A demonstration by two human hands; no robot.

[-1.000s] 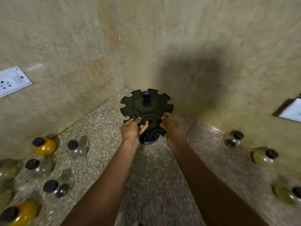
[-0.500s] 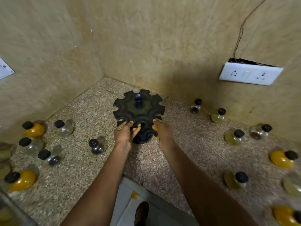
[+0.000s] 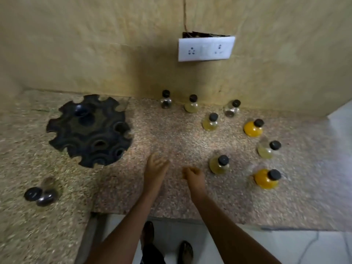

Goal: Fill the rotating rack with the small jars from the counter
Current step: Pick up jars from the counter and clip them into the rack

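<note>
The rotating rack [image 3: 89, 130], a black notched disc with a central post, stands on the speckled counter [image 3: 171, 134] with every visible slot unfilled. Right of the rack stand eight small jars, each round-bellied with a narrow neck and black cap. The nearest jar [image 3: 219, 164] holds pale yellow contents; beyond it to the right stands an orange-filled jar [image 3: 265, 178]. Another dark-capped jar [image 3: 43, 195] lies in front of the rack to its left, blurred.

The left hand [image 3: 156, 168] hovers over the counter just right of the rack, fingers loosely spread, holding nothing. The right hand [image 3: 194, 178] is half curled and likewise holds nothing; it lies between the left hand and the nearest jar, close to the jar but apart from it.

The jars appear to be clear glass or hard plastic: light, rigid, smooth and probably breakable if dropped. The rounded belly is likely slippery. The surer hold is judged to be at the cap or the neck beneath it, which should also let the neck slide sideways into a rack notch.
</note>
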